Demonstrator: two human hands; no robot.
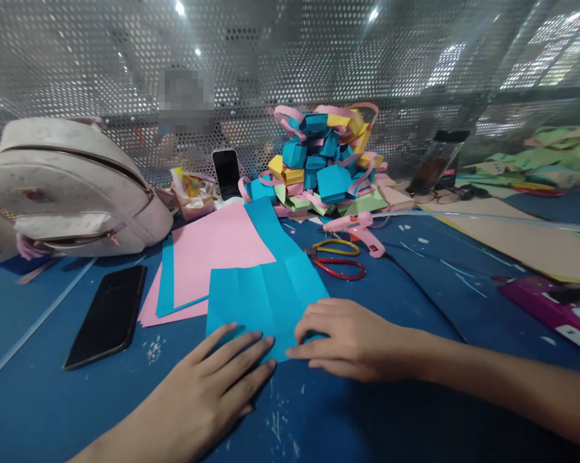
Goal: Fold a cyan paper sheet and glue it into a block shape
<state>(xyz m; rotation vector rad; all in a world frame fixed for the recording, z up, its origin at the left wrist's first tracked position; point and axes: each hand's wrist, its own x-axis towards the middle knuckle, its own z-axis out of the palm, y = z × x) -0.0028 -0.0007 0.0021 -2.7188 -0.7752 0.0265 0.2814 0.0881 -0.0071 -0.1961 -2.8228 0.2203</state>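
A creased sheet of blue paper [251, 296] lies on the table in front of me, with fold lines running away from me. My left hand [222, 379] rests flat, its fingers spread across the near left part of the sheet. At the near right edge, my right hand [348, 337] has its fingers curled together, pinching the paper. Beyond the sheet is a stack of pink paper [217, 238] with more blue paper under it. Scissors [335, 257] with one yellow and one red handle lie just past the sheet's right side.
A pink glue gun [360, 231] lies right of the scissors, its cord trailing nearer. Folded paper boxes [319, 161] are heaped behind. A white backpack [72, 186] and a black phone [109, 315] are at left. A purple power strip [550, 305] is at right.
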